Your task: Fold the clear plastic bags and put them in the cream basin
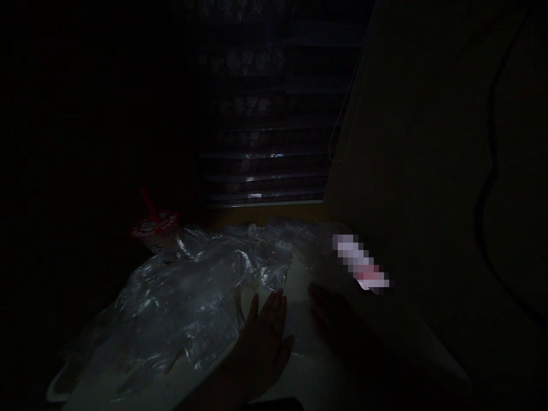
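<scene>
The scene is very dark. My left hand [265, 342] lies flat with its fingers stretched out, just right of a crumpled clear plastic sheet or bag [171, 308]. Beneath its fingers is a pale, flat piece [299, 285]; its kind is too dark to tell. On the other side of that piece is my right hand [336, 317], mostly in shadow. Its dim fingers look extended, pointing up and left, and nothing shows in them. Both hands rest at or just above the pale tabletop [308, 382].
A lidded cup with a red straw [156, 225] stands at the back left. To the right lies a bright, pixelated object [362, 265]. Striped blinds [265, 165] hang behind, with a thin looped cord [336, 160]. A dark cable [492, 165] runs down the right wall.
</scene>
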`<action>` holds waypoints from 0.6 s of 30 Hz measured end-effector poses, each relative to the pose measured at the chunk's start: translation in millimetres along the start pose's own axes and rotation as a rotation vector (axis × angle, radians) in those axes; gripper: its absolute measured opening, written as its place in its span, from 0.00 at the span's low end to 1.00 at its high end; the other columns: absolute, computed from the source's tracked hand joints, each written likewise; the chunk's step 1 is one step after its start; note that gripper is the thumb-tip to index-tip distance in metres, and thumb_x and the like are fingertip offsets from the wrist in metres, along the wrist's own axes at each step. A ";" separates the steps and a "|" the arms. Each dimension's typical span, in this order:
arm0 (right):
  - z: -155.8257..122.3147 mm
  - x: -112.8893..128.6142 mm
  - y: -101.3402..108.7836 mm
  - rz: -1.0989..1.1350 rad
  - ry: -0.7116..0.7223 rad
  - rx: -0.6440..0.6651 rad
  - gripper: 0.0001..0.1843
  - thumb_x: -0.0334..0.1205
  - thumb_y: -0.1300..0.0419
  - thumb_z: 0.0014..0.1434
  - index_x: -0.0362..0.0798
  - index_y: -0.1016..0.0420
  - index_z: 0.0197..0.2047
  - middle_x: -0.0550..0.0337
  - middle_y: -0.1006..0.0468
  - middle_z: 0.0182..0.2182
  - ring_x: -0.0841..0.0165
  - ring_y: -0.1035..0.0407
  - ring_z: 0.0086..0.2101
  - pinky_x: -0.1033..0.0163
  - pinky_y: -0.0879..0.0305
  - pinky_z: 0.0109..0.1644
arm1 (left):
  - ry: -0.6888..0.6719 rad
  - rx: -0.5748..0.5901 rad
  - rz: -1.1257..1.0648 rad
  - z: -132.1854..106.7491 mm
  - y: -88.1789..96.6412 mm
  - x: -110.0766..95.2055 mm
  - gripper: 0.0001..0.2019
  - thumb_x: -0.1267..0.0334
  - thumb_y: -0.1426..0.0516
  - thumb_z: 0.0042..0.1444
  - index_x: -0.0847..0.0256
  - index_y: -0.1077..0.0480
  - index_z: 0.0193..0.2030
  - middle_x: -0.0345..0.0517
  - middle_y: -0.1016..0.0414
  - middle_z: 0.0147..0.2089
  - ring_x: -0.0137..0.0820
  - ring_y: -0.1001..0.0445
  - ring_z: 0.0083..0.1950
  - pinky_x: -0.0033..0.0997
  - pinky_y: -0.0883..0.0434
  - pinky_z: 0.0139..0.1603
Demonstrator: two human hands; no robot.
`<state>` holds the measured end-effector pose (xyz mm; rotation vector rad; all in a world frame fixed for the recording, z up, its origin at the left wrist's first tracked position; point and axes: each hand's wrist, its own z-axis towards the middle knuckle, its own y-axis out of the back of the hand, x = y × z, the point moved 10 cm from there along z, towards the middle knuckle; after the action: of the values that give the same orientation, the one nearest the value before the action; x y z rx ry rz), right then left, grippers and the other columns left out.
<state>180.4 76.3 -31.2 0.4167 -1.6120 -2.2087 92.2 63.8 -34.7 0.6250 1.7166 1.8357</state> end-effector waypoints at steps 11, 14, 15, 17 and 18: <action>-5.5 20.8 -12.0 -0.039 0.116 -0.038 0.28 0.45 0.57 0.55 0.41 0.54 0.57 0.49 0.49 0.55 0.60 0.54 0.54 0.49 0.49 0.50 | -0.012 -0.008 -0.010 -1.7 0.1 -0.8 0.26 0.56 0.64 0.58 0.71 0.60 0.59 0.56 0.61 0.61 0.41 0.64 0.60 0.52 0.55 0.56; -11.7 9.0 -16.5 -0.046 0.099 -0.043 0.31 0.48 0.58 0.55 0.41 0.57 0.58 0.48 0.50 0.55 0.59 0.52 0.53 0.49 0.49 0.49 | -0.010 -0.008 -0.012 -2.0 1.3 -1.0 0.25 0.56 0.64 0.58 0.70 0.60 0.59 0.55 0.61 0.61 0.41 0.65 0.60 0.51 0.56 0.56; -13.5 2.9 -17.7 -0.049 0.072 -0.039 0.31 0.48 0.58 0.55 0.42 0.57 0.58 0.48 0.49 0.55 0.59 0.52 0.53 0.49 0.49 0.49 | -0.007 -0.007 -0.013 -1.9 1.6 -0.8 0.25 0.56 0.64 0.58 0.70 0.60 0.59 0.55 0.61 0.61 0.41 0.65 0.60 0.51 0.56 0.56; -16.0 -11.4 -18.0 -0.048 0.008 -0.038 0.30 0.49 0.58 0.55 0.44 0.57 0.58 0.50 0.48 0.55 0.59 0.51 0.52 0.49 0.49 0.49 | -0.001 -0.004 -0.014 -1.7 1.7 -0.4 0.25 0.56 0.64 0.58 0.69 0.61 0.59 0.54 0.62 0.61 0.40 0.65 0.60 0.50 0.56 0.56; -16.6 -19.3 -16.8 -0.045 -0.021 -0.046 0.29 0.49 0.59 0.55 0.46 0.57 0.58 0.51 0.47 0.55 0.58 0.50 0.52 0.48 0.49 0.49 | 0.001 -0.004 -0.014 -1.5 1.5 -0.2 0.25 0.56 0.64 0.58 0.69 0.61 0.59 0.54 0.62 0.61 0.40 0.65 0.61 0.50 0.56 0.56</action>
<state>202.8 75.9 -51.9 0.4224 -1.5744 -2.2857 91.2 62.5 -33.4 0.6098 1.7137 1.8294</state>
